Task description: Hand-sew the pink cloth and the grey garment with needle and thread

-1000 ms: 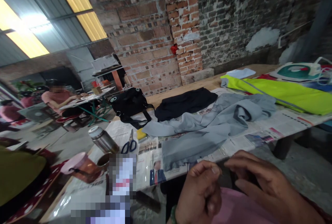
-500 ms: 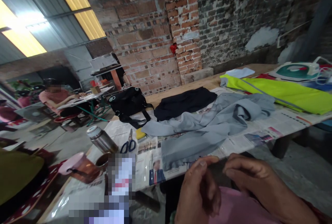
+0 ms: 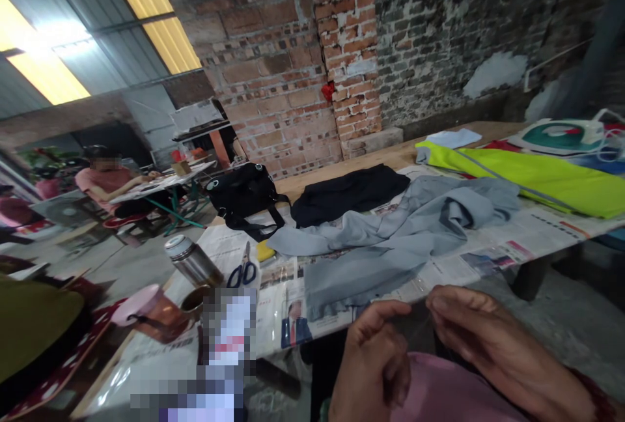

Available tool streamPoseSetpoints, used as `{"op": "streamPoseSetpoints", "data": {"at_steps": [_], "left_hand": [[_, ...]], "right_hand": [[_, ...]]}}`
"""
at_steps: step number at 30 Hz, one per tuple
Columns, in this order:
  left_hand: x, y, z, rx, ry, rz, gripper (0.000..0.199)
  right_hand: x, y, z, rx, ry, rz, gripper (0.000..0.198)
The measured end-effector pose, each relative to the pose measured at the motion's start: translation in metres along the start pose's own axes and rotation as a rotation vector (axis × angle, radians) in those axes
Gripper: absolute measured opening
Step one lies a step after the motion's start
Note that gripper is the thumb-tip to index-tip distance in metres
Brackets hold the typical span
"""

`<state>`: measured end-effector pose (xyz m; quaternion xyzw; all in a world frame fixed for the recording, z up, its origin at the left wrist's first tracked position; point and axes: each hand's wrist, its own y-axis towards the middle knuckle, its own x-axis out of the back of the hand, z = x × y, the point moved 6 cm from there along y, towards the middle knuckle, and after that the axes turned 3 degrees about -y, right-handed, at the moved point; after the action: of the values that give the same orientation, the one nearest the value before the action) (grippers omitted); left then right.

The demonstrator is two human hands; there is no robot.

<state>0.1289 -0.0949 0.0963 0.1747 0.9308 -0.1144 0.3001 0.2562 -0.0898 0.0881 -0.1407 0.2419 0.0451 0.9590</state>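
Note:
Both hands are raised over my lap, before the table's near edge, with a small gap between them. My left hand (image 3: 374,360) has its index finger reaching to the right and its other fingers curled in. My right hand (image 3: 488,337) is closed, thumb and fingertips pressed together toward the left hand. Whatever either might pinch is too small to make out. Pink cloth (image 3: 439,389) lies below them on my lap. Closest on the table is a grey garment (image 3: 361,275), spread loosely with folds and one sleeve or leg toward me.
Newspaper (image 3: 493,236) covers the table. On it are a black folded cloth (image 3: 349,194), a black bag (image 3: 244,197), scissors (image 3: 241,274), a steel flask (image 3: 193,262) and a pink cup (image 3: 151,311). A yellow-green vest (image 3: 537,178) and an iron (image 3: 561,135) lie right. Another person (image 3: 110,181) sits far left.
My hands have moved slightly apart, and the left index finger now stretches out straighter. The things on the table have not moved.

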Motion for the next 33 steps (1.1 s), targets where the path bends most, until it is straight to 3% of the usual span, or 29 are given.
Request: {"op": "streamPoseSetpoints", "data": {"at_steps": [8, 12, 25, 33], "left_hand": [[0.017, 0.000, 0.001, 0.056, 0.400, -0.206, 0.017], [0.018, 0.000, 0.002, 0.046, 0.451, -0.213, 0.025], [-0.019, -0.021, -0.034, -0.600, 0.907, -0.346, 0.017], [-0.008, -0.025, -0.025, -0.817, 0.977, -0.443, 0.021]], "right_hand": [[0.003, 0.002, 0.005, 0.064, -0.059, 0.001, 0.031], [0.001, 0.002, 0.004, 0.076, -0.148, 0.003, 0.032], [-0.007, 0.001, -0.005, 0.099, -0.335, 0.023, 0.037], [-0.009, 0.000, -0.005, 0.139, -0.380, 0.017, 0.039]]}}
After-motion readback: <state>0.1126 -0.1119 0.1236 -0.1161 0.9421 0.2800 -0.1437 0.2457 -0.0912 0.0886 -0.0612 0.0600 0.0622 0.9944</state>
